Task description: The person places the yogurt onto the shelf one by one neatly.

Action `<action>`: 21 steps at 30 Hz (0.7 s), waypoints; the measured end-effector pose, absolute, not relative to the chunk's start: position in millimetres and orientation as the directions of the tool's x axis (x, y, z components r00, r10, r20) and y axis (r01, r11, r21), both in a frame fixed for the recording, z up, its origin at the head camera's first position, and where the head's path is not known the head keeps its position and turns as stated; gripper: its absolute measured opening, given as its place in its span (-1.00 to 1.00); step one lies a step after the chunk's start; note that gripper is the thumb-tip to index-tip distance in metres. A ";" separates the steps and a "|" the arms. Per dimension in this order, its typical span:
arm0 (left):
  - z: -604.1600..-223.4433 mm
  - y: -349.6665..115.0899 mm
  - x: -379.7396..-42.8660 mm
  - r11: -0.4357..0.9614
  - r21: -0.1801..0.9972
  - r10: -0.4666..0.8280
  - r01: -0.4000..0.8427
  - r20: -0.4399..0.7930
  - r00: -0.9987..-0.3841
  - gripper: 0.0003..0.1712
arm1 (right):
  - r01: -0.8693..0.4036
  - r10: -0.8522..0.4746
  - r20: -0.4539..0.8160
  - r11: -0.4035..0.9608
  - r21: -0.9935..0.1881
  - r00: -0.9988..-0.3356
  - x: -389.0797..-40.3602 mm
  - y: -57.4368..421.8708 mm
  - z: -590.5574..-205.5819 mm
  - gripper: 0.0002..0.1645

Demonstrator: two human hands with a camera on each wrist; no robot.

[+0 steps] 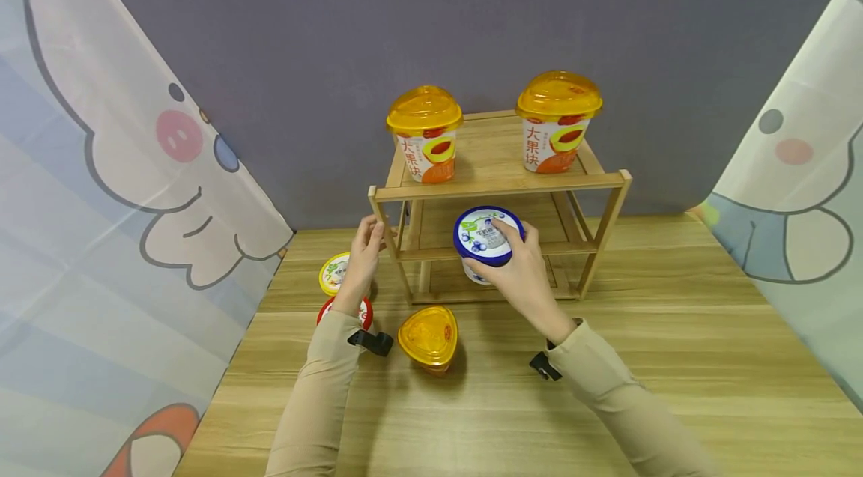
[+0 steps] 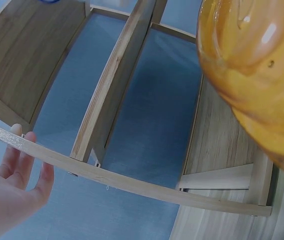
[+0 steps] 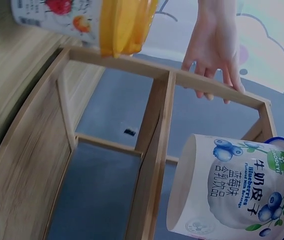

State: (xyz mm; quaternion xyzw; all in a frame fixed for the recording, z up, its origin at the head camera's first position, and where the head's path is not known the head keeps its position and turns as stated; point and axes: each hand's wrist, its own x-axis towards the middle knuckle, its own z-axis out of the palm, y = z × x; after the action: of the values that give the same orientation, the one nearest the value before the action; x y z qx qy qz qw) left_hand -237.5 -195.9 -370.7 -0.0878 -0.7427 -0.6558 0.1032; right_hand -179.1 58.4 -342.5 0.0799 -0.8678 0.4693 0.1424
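My right hand (image 1: 524, 276) grips a blueberry milk drink cup (image 1: 487, 231) by its blue-rimmed lid, thumb on one side and fingers over the other. The cup is in front of the wooden two-tier rack (image 1: 499, 183), level with its lower shelf. In the right wrist view the blueberry cup (image 3: 232, 185) points its base at the rack frame. My left hand (image 1: 362, 260) is at the rack's left front post, its fingers spread and loosely extended. The left wrist view shows fingertips (image 2: 19, 167) reaching behind that post; whether they press it is unclear.
Two yellow-lidded fruit cups (image 1: 425, 136) (image 1: 559, 125) stand on the top shelf. Another yellow-lidded cup (image 1: 428, 336) is on the table in front of the rack. A yellow-rimmed cup (image 1: 333, 272) and a red-rimmed cup (image 1: 366, 314) sit by my left forearm. Behind is a grey wall (image 1: 323, 73).
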 end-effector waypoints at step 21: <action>-348.6 -187.4 -222.5 0.081 0.970 -0.004 0.229 0.230 -0.973 -0.65 | -0.305 -0.011 0.353 0.528 -0.793 -0.936 -205.5 16.3 -339.1 -0.14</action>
State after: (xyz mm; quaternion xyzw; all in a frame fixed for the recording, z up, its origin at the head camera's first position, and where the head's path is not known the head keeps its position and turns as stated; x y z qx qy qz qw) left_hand -222.5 -187.4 -348.6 -0.0771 -0.7302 -0.6733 0.0867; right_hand -205.5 16.3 -339.1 0.0916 -0.8605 0.4769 0.1541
